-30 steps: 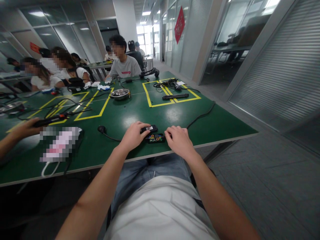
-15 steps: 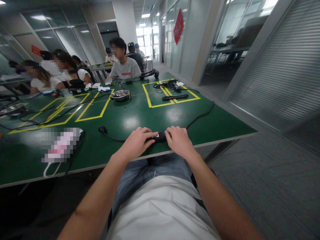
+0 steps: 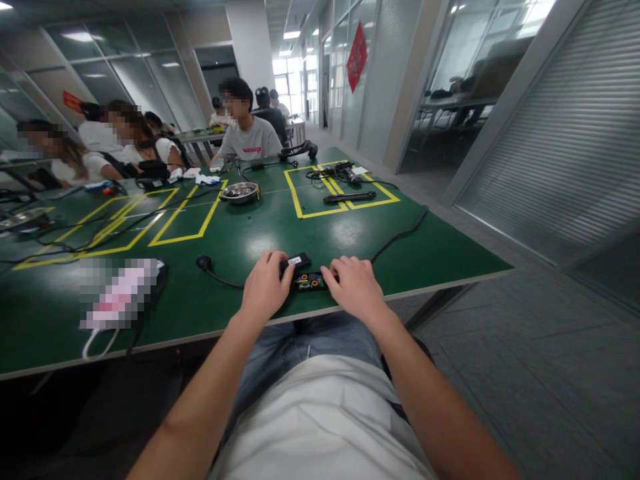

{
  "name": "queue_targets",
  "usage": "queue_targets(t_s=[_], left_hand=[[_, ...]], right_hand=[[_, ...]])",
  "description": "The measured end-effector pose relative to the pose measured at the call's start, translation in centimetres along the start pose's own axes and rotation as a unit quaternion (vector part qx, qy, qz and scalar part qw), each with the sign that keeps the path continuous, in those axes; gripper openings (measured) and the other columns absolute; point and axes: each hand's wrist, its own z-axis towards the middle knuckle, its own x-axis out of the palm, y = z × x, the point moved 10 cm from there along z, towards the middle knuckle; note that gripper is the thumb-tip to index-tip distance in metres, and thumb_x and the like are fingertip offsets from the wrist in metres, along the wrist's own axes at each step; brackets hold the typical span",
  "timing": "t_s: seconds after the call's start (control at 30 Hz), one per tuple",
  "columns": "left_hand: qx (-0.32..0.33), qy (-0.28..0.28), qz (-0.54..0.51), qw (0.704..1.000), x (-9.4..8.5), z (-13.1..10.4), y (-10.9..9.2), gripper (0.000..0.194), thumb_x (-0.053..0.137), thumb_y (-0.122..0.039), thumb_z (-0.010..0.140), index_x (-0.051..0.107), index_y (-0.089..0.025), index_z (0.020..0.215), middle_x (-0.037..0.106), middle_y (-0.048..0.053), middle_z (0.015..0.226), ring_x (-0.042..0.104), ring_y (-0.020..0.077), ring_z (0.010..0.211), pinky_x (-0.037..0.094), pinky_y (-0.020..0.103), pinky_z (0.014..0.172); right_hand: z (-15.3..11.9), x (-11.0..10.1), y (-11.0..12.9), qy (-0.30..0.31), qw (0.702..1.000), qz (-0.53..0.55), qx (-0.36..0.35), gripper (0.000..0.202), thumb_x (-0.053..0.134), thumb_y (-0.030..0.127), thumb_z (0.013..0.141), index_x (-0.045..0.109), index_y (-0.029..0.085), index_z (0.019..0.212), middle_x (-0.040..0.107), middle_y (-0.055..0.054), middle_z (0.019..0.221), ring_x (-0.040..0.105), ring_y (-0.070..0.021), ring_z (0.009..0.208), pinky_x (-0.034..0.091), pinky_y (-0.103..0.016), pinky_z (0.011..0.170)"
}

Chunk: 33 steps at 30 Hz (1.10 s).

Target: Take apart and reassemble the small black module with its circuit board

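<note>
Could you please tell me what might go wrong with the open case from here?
The left hand holds the cover off the case, so a slip might knock it against the exposed parts. The case also lies near the front edge of the table, so a careless nudge could push it off.
</note>
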Motion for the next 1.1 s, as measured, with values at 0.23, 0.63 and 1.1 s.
queue_targets(t_s=[0.23, 0.63, 1.1], left_hand=[[0.007, 0.086, 0.154, 0.984, 1.1, -1.6, -2.2, 0.04, 0.039, -0.047, 0.114, 0.067, -0.019, 0.112, 0.078, 0.015, 0.103, 0.075, 0.033, 0.1, 0.053, 0.04, 0.082], [-0.012, 0.088, 0.106, 0.99, 1.0, -1.1, -1.2, 0.034, 0.043, -0.047, 0.114, 0.064, -0.024, 0.103, 0.078, 0.009, 0.098, 0.074, 0.0275, 0.095, 0.051, 0.035, 0.077], [0.048, 0.022, 0.072, 0.996, 0.2, 0.3, -0.1, 0.036, 0.051, -0.053, 0.11, 0.064, -0.019, 0.11, 0.067, 0.016, 0.118, 0.063, 0.0333, 0.114, 0.053, 0.045, 0.099]], right_hand=[[0.0, -0.1, 0.1, -0.017, 1.0, -0.01, 0.006, 0.044, 0.051, 0.052, 0.112, 0.07, 0.022, 0.087, 0.074, -0.01, 0.098, 0.063, -0.0279, 0.101, 0.036, -0.04, 0.087], [0.1, -0.2, -0.2, -0.013, 1.0, -0.01, 0.012, 0.043, 0.038, 0.037, 0.116, 0.072, 0.022, 0.093, 0.075, -0.01, 0.101, 0.064, -0.027, 0.1, 0.034, -0.039, 0.085], [0.1, -0.2, -0.5, -0.003, 1.0, 0.006, 0.027, 0.039, 0.045, 0.038, 0.114, 0.07, 0.022, 0.088, 0.076, -0.01, 0.103, 0.064, -0.027, 0.103, 0.034, -0.039, 0.087]])
